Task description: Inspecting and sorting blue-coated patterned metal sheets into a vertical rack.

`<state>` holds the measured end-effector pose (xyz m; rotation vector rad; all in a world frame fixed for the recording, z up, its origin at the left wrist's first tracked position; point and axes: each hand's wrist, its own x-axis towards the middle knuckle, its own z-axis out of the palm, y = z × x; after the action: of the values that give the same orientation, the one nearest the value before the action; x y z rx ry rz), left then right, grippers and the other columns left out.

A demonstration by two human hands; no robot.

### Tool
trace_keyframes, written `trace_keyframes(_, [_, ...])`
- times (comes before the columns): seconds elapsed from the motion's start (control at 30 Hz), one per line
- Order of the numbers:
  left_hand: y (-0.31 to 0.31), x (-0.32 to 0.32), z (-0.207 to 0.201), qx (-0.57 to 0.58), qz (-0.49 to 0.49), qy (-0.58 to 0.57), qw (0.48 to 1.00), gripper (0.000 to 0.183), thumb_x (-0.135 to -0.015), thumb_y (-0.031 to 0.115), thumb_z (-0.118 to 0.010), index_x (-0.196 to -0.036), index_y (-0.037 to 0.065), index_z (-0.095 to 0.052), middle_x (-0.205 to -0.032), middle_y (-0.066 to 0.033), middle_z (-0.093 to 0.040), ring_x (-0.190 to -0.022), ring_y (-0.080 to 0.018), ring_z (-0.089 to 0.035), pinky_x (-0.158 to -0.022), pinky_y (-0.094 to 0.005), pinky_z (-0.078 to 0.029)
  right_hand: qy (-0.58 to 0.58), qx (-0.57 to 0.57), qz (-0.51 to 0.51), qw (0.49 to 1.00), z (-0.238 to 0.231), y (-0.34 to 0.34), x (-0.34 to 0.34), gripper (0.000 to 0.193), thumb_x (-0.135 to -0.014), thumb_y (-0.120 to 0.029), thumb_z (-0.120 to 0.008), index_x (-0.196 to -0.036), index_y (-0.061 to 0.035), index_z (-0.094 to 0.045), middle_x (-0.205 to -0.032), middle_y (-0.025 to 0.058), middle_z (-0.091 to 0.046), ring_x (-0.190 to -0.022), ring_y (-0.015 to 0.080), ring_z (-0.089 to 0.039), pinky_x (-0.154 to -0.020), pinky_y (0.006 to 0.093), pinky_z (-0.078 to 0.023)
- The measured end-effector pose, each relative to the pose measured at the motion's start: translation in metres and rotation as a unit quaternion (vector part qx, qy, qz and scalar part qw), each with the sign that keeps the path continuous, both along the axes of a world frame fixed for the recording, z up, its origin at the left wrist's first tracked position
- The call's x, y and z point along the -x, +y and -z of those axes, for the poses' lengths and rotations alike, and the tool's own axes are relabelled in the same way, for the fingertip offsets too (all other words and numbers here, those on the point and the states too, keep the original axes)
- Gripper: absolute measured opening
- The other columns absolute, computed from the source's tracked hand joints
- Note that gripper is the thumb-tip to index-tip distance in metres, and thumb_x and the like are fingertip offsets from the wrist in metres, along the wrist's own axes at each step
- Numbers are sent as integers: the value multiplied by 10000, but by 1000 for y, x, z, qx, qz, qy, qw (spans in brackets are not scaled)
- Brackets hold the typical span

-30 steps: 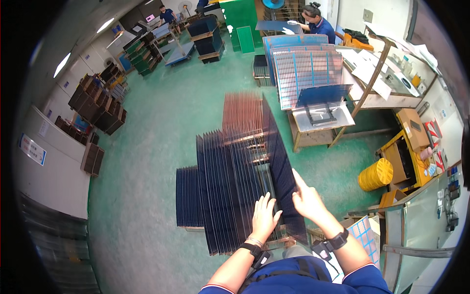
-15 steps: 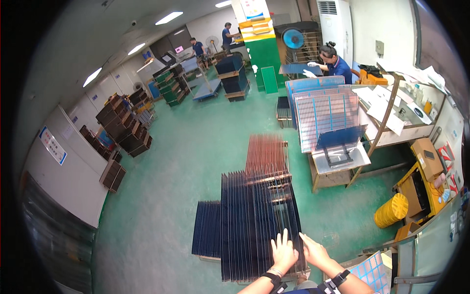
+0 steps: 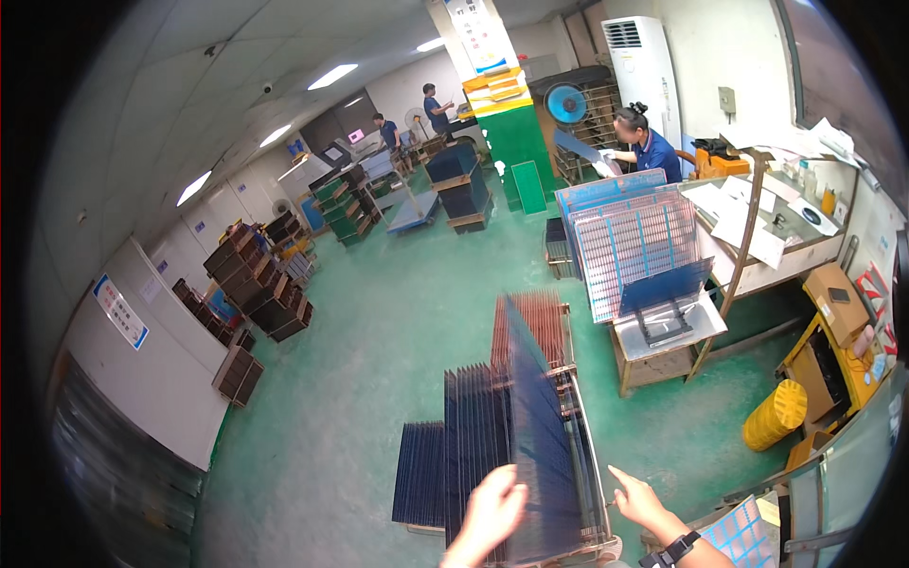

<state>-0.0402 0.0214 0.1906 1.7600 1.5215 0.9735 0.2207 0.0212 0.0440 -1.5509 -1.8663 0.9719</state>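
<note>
A thin dark blue panel [image 3: 542, 431], smeared by motion, stands up out of a rack and tilts, its top corner higher than the other panels. My left hand [image 3: 494, 504] is at the near left edge of this panel, fingers curled and closed on it; the exact grip is partly hidden. To the right of the rack's metal side rail [image 3: 589, 445], my right hand [image 3: 636, 496] is apart from the panel, index finger stretched out, holding nothing. Several similar dark panels [image 3: 471, 417] stand on edge in a row to the left of the lifted one.
Beyond stands a rack of copper-coloured panels [image 3: 544, 322]; at left, a lower dark stack [image 3: 418, 473]. A bench [image 3: 653, 364] holds patterned sheets. A yellow cylinder [image 3: 776, 415] stands at right. A co-worker [image 3: 653, 151] handles a dark panel; two other people are farther back.
One dark panel has risen and tilted out of the row. My left hand has moved left and nearer to me with it; my right hand has drawn away to the right. The view has shifted slightly.
</note>
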Motion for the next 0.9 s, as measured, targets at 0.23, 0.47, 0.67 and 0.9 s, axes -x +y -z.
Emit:
trace_keyframes(0.23, [-44, 68, -125, 18, -121, -342, 932, 330, -753, 146, -576, -1028, -37, -569, -909, -118, -615, -851, -175, -594, -763, -280, -473, 239, 79, -5, 968, 28, 22, 4, 676, -889, -188, -561, -1441, -78, -188, -1374, 158, -410, -1102, 225, -532, -888, 372, -458])
trace_keyframes(0.47, [-59, 74, -114, -109, -250, -437, 857, 343, -751, 218, -563, -993, -24, -546, -880, -102, -604, -831, -187, -587, -768, -303, -471, 684, 345, -80, 638, -26, 30, 11, 649, -891, -146, -570, -1421, -89, -200, -1297, 93, -468, -1119, 196, -525, -914, 350, -470])
trace_keyframes(0.67, [-35, 153, -32, -46, -89, -586, 804, 375, -885, 357, -480, -1030, 16, -535, -1012, -105, -573, -938, -204, -546, -815, -345, -454, 696, 304, -53, 648, -38, 23, 9, 574, -877, -101, -582, -1374, -107, -295, -1226, 64, -502, -1072, 174, -538, -909, 345, -476])
trace_keyframes(0.9, [-24, 56, 23, -12, -189, -678, 710, 436, -945, 395, -414, -1213, 51, -438, -1195, -75, -530, -1079, -211, -509, -924, -372, -422, 732, 211, -3, 647, -64, 16, 35, 565, -878, -101, -584, -1367, -112, -302, -1270, 57, -480, -1145, 199, -492, -965, 414, -421])
